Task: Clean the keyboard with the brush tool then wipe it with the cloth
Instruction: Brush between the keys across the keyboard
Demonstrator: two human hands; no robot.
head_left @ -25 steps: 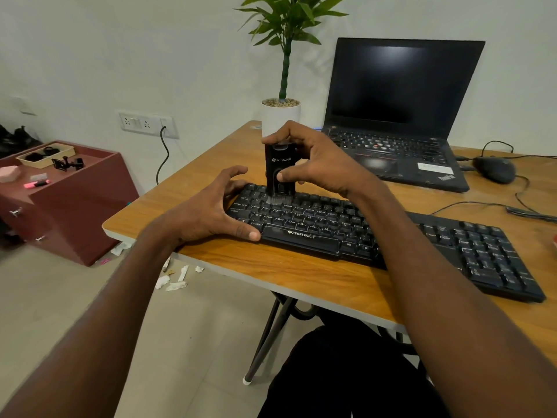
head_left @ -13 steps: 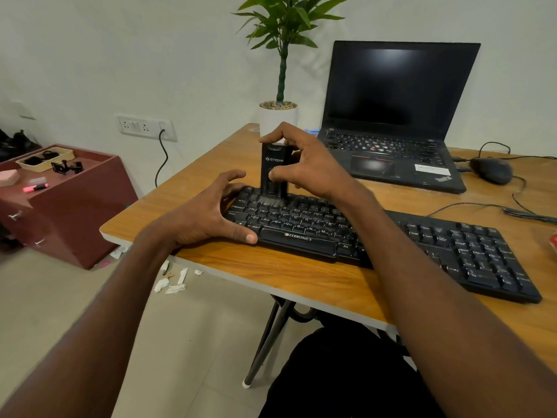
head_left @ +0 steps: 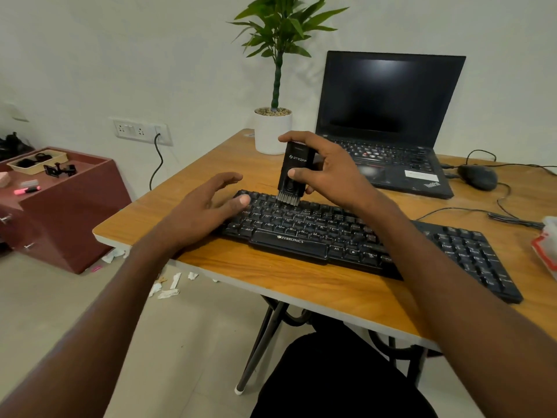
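Lifting off the keyboard [head_left: 355, 236] at nine o'clock, the left hand [head_left: 199, 212] spreads its fingers while the right hand [head_left: 328, 173] keeps pinching the brush tool [head_left: 291, 176].

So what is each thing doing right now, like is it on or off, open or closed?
Laptop: lid open, screen dark.
Keyboard: flat on the table, bristles on its top rows.
Brush tool: upright, bristles down.
Right hand: grips the brush tool.
Left hand: open, thumb on the keyboard's left end.
Wall socket: black cable plugged in.
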